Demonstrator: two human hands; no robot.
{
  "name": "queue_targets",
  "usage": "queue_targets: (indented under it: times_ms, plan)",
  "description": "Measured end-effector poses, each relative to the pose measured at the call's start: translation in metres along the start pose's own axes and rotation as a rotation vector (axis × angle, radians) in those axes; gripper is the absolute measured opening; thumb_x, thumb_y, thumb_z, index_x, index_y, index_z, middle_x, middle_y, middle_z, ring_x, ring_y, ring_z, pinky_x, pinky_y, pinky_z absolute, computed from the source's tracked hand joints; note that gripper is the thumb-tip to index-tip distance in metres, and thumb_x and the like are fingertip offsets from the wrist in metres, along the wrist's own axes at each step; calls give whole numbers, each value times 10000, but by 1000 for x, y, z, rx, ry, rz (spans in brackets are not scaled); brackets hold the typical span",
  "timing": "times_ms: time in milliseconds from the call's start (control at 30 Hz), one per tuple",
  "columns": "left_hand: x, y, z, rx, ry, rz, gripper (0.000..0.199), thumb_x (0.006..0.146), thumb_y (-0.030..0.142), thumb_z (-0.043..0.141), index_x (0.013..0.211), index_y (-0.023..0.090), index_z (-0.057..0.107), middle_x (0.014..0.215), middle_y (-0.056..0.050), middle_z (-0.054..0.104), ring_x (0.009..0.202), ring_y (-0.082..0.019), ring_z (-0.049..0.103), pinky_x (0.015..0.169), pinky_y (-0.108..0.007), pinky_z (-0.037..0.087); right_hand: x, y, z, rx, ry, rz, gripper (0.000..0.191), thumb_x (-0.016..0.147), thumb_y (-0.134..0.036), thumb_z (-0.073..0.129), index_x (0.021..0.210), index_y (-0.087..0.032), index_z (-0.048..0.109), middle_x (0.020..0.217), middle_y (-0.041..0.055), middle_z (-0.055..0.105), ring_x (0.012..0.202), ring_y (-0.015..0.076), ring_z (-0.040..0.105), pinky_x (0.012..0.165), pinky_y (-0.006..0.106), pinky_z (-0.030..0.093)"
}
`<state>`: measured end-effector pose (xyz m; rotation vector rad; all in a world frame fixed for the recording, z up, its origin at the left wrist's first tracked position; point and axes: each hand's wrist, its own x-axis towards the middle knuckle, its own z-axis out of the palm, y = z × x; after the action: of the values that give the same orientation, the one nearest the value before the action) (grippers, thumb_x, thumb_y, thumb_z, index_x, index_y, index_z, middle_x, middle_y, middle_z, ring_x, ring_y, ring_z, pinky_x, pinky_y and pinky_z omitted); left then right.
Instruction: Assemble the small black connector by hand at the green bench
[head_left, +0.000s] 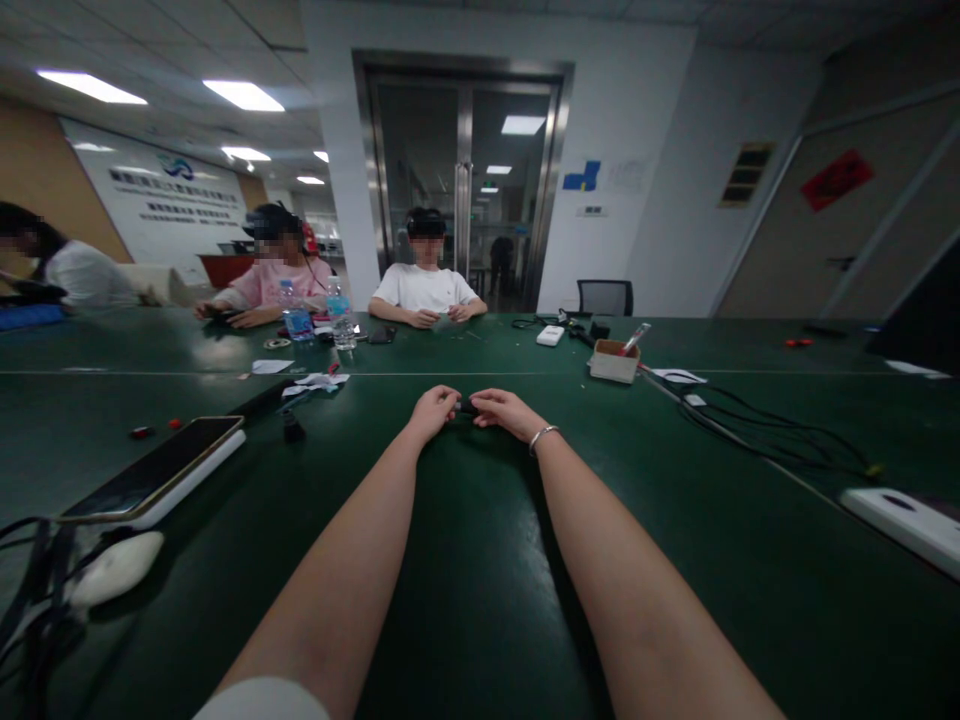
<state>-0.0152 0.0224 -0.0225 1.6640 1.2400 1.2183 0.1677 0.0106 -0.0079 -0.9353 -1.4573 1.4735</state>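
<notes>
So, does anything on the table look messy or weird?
A little: black cables lie in loose, untidy loops on the right, and crumpled white paper lies on the left. I can see no spill.

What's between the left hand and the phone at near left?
In the head view, a small black object, too blurred to identify, rests on the green tabletop between the left hand and the phone.

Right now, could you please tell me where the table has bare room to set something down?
Bare green table shows between the left forearm and right forearm, and between the right forearm and the white device. It is crowded at left, around the phone and white rounded object, and farther back by the water bottles.
</notes>
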Motion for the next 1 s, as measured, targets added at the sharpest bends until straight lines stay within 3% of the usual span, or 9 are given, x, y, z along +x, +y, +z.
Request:
queue_targets:
  times_ms: [133,300,700,867,1000]
  plan:
    - [2,-3,0,-11,9,-16,205,813,306,517,904,144,604,513,34,521,439,-79,468,456,-186,345,3,1,2,-33,-6,13,117,870,-219,585,865,-105,607,637,55,669,505,86,618,482,153,516]
    - [1,-2,1,-2,9,-27,213,809,313,522,916,149,606,525,32,522,450,-82,473,458,-187,347,1,1,1,-15,-20,-2,84,849,-153,602,909,-98,624,651,49,679,517,74,615,510,145,523]
    - [-1,2,0,79,-9,-27,243,817,299,482,916,147,644,494,33,510,437,-92,464,453,-198,327,-7,-2,-2,25,-46,-59,358,660,20,694,978,-134,642,809,22,666,599,66,625,568,160,542]
    - [0,1,1,63,9,-13,247,821,302,474,909,140,639,469,43,487,409,-83,435,440,-191,309,-5,-3,1,-11,-10,-35,243,750,-98,679,985,-120,622,708,17,657,532,68,609,520,155,523]
    - [-1,3,1,54,14,-32,251,828,299,468,922,141,639,466,41,490,403,-82,438,431,-188,311,-1,-3,2,-65,-1,-7,118,845,-221,609,883,-111,620,633,37,665,443,63,564,420,136,465]
